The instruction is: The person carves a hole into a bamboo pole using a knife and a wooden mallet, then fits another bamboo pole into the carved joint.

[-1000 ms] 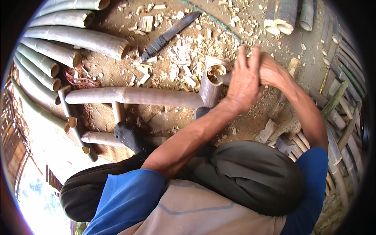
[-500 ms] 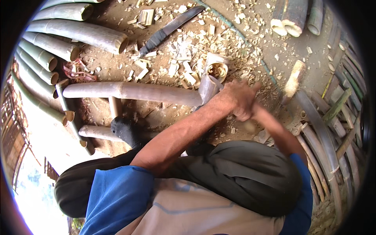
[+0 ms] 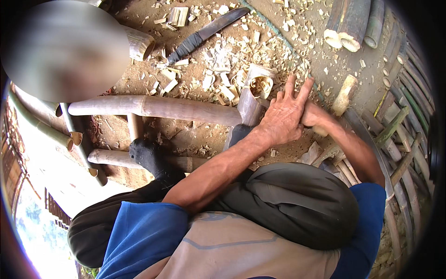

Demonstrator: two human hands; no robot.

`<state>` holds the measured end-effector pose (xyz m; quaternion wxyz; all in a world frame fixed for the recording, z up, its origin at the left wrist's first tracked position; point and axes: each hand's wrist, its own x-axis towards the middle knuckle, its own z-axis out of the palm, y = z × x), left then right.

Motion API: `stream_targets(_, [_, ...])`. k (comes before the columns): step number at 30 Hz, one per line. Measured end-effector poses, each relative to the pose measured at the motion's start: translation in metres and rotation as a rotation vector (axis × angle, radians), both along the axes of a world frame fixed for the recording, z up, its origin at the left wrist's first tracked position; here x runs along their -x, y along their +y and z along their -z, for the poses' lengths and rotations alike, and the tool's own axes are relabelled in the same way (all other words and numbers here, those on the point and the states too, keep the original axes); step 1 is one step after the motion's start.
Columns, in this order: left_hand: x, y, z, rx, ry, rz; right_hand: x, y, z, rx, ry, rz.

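My left hand (image 3: pixel 284 116) is stretched out with two fingers straight and apart, the others curled. Behind it, my right hand (image 3: pixel 312 114) is mostly covered; its fingers look closed, and a small blurred tan piece shows just below them, too unclear to name. Left of my hands lies a bamboo frame: a long pole (image 3: pixel 190 110) meets a hollow bamboo crosspiece (image 3: pixel 251 107). Curled shavings fill the open end (image 3: pixel 261 87) of the crosspiece. My feet in black socks (image 3: pixel 151 156) rest against the frame.
A large knife (image 3: pixel 209 33) with a black-wrapped handle lies among bamboo chips at the back. A short wooden club (image 3: pixel 345 93) is on the right, beside stacked bamboo poles (image 3: pixel 399 153). Thick bamboo ends (image 3: pixel 349 23) stand at the far right. A blurred patch hides the upper left.
My left hand's two fingers have stretched out and become clear instead of smeared. My right forearm has swung outward to the right. A blurred patch now covers the upper-left poles.
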<state>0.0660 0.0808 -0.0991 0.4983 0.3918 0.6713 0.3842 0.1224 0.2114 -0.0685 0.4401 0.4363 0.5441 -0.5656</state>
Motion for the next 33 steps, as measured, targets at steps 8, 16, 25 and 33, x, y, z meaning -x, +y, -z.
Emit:
stream_targets(8, [0.028,0.006,0.001,0.113,-0.042,0.659,-0.127,-0.08,0.132,-0.063,0.345,0.252])
stream_targets(16, [0.106,-0.033,-0.069,-0.414,0.413,0.107,-0.049,-0.118,0.003,-0.194,0.656,0.638])
stream_targets(25, [0.268,-0.046,-0.155,-0.136,0.671,-0.049,-0.123,-0.073,0.073,-1.445,0.635,0.094])
stream_targets(33, [0.287,-0.119,-0.146,0.324,0.703,0.466,-0.15,-0.095,0.079,-1.466,0.476,0.211])
